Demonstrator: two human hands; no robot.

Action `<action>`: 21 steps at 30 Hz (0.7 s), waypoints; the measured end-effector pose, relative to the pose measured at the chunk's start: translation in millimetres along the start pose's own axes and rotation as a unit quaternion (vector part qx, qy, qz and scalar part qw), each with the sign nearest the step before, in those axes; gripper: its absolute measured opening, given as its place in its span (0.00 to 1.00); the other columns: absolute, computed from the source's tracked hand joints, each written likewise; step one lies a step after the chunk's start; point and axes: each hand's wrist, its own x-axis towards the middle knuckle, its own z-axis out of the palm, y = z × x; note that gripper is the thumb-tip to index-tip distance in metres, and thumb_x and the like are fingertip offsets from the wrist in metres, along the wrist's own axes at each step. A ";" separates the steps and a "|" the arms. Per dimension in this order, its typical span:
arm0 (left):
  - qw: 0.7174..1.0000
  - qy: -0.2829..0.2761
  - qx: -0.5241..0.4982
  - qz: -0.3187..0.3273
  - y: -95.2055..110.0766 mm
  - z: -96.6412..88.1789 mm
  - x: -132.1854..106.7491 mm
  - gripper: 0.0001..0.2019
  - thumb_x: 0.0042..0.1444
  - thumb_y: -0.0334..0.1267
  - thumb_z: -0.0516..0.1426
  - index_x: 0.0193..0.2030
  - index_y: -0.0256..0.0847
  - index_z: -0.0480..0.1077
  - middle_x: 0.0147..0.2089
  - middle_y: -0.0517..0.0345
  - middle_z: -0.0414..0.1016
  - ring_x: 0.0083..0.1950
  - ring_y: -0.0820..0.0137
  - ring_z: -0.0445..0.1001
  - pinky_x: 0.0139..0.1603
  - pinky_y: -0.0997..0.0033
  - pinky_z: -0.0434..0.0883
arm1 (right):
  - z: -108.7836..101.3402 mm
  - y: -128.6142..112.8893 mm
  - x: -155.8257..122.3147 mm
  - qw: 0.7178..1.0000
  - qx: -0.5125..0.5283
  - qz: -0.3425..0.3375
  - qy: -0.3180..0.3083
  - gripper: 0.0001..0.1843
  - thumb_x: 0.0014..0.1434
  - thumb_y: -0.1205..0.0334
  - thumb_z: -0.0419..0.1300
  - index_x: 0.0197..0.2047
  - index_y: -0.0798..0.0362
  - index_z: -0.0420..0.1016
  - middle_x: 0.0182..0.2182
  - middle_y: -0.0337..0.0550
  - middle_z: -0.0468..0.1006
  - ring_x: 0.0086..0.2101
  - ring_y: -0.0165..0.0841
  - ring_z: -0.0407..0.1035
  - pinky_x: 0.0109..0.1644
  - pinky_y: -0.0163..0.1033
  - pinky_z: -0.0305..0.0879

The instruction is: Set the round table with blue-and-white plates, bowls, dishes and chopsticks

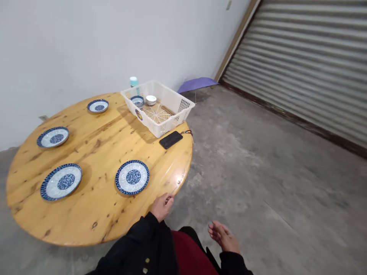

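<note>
My left hand (162,206) rests at the near edge of a round wooden table (94,214), its fingers curled loosely with nothing in them. My right hand (224,236) hangs off the table over the concrete floor, fingers stretched out and holding nothing. Several blue-and-white plates lie on the table; the closest one (132,177) is just beyond my left hand, another (61,181) lies to its left. A white plastic basket (172,120) at the far side holds stacked small bowls (137,101) and a white dish (150,99).
A black phone (171,139) with a strap lies by the basket near the table's right edge. A teal-capped bottle (133,82) stands behind the basket. A purple umbrella (197,84) lies on the floor by the wall. A metal roller shutter (301,61) fills the right.
</note>
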 end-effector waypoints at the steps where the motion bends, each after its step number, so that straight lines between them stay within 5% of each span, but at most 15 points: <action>1: 1.000 0.010 -0.008 -0.001 -1.3 -4.4 0.9 0.17 0.60 0.49 0.51 0.43 0.39 0.74 0.38 0.53 0.80 0.40 0.65 0.78 0.43 0.68 0.73 | 10.3 -19.3 6.4 1.000 -0.008 -0.004 -0.011 0.34 0.22 0.41 0.76 0.30 0.54 0.77 0.23 0.45 0.82 0.23 0.38 0.77 0.28 0.40 0.74; 5: 0.996 0.067 -0.053 -0.017 -6.0 -26.3 1.5 0.18 0.61 0.50 0.51 0.46 0.39 0.73 0.42 0.51 0.81 0.44 0.64 0.80 0.48 0.66 0.74 | 53.2 -115.7 32.3 0.991 -0.043 -0.127 -0.022 0.29 0.26 0.45 0.76 0.30 0.54 0.78 0.22 0.43 0.81 0.22 0.34 0.75 0.28 0.38 0.74; 11: 0.979 0.189 -0.064 -0.035 -3.8 -82.1 10.8 0.22 0.60 0.54 0.51 0.49 0.39 0.72 0.45 0.48 0.82 0.48 0.61 0.80 0.54 0.60 0.75 | 141.9 -288.2 70.3 0.930 -0.131 -0.326 -0.112 0.21 0.40 0.48 0.72 0.33 0.54 0.79 0.25 0.44 0.81 0.23 0.33 0.74 0.27 0.37 0.73; 16: 0.943 0.328 -0.044 -0.040 31.0 -154.3 29.3 0.26 0.59 0.57 0.53 0.52 0.37 0.71 0.48 0.44 0.81 0.50 0.59 0.80 0.55 0.59 0.75 | 264.5 -399.2 108.2 0.866 -0.227 -0.376 -0.237 0.12 0.48 0.58 0.69 0.35 0.55 0.78 0.27 0.44 0.81 0.23 0.31 0.74 0.27 0.35 0.73; 21: 0.894 0.437 0.021 -0.092 87.0 -210.2 61.6 0.24 0.59 0.55 0.54 0.53 0.39 0.71 0.50 0.46 0.80 0.53 0.59 0.79 0.58 0.59 0.73 | 403.3 -448.4 172.2 0.835 -0.297 -0.334 -0.321 0.04 0.53 0.68 0.66 0.33 0.56 0.75 0.27 0.44 0.80 0.23 0.29 0.74 0.30 0.34 0.75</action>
